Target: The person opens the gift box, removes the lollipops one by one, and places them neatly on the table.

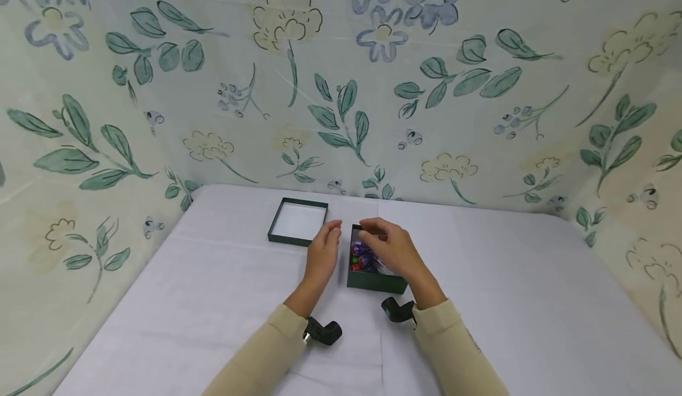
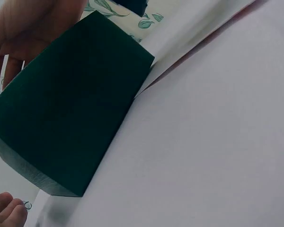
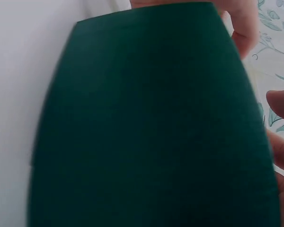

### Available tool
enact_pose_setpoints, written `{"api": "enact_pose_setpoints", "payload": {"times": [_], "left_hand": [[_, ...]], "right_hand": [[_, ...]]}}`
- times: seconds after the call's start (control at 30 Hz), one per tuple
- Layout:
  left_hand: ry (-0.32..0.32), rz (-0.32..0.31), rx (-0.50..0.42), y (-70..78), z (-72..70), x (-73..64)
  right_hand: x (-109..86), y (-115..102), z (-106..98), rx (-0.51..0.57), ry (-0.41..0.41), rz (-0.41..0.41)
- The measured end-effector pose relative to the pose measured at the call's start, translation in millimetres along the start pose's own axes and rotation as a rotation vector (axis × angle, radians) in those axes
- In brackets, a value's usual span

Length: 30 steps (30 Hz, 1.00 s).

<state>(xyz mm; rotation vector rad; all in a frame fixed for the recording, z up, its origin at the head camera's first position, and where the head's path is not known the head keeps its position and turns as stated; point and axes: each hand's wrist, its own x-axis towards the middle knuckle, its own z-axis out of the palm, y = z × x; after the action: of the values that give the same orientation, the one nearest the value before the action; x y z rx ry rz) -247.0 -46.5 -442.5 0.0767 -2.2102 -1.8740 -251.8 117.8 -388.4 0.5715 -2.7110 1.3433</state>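
A dark green box (image 1: pixel 376 282) stands without its lid on the white table, holding several small candies (image 1: pixel 364 258) in shiny purple, red and green wrappers. Something pale and glossy lies beside them, partly covered by my right hand (image 1: pixel 391 247). That hand hovers over the box's right side, fingers bent loosely and thumb apart from them, with nothing visible between. Left of the box, my left hand (image 1: pixel 322 253) is raised on edge with its fingers relaxed and empty. In the left wrist view the box's green wall (image 2: pixel 75 99) blocks sight of the contents; the right wrist view likewise shows mostly green wall (image 3: pixel 151 113).
The box's lid (image 1: pixel 298 221), white inside with a green rim, lies upturned behind my left hand. A white cloth (image 1: pixel 213 301) covers the table, with a fold near the box. Flower-printed curtains (image 1: pixel 341 88) close in the back and sides. Both wrists wear small black cameras (image 1: pixel 324 332).
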Motion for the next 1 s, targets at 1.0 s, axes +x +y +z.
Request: {"api": "enact_pose_setpoints", "payload": {"times": [1.0], "left_hand": [[-0.228,0.117,0.019,-19.2,9.1,-11.8]], "right_hand": [[-4.8,9,18,-0.237,-0.030,0.023]]}}
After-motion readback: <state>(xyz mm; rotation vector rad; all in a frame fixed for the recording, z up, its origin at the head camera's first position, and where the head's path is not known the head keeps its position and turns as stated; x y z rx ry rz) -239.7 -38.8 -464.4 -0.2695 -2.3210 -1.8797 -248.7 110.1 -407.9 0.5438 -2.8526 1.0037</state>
